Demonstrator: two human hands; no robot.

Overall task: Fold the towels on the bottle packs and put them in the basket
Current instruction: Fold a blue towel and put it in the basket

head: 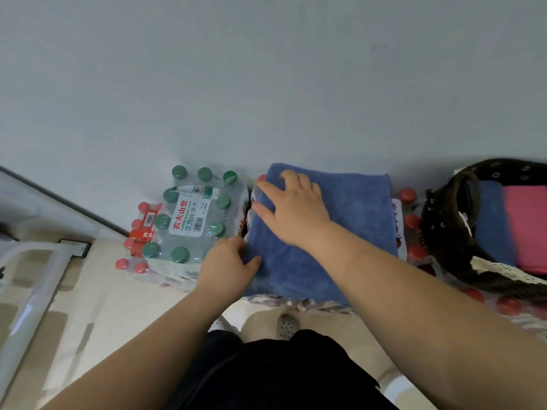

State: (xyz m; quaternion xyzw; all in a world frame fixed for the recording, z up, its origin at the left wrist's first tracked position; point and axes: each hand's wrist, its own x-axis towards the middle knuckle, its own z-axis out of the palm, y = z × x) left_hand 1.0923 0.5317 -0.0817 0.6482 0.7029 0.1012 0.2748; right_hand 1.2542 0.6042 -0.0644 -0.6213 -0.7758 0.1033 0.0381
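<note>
Plainly, the grey wall (266,69) filled the upper half of the frame and left no room beyond the far edge of the work. The blue towel (349,226) lay at centre frame, spread over the red-capped bottle packs (410,220), already folded at least once by the look of it. The basket (444,247) sat just right of it at the frame's right edge, with a blue and a pink towel inside. A green-capped pack (192,220) stood touching or nearly touching the towel's left edge.

The right hand (296,214) rested flat on the towel's upper left, fingers spread and gripping nothing. The left hand (228,261) pinched the lower-left edge, thumb on top and fingers tucked under.

The next fold probably wanted that edge carried rightward, with the flat hand pinning the layers so the corners met. Open room lay toward the lower frame and above the towel. The green caps crowded the left.
</note>
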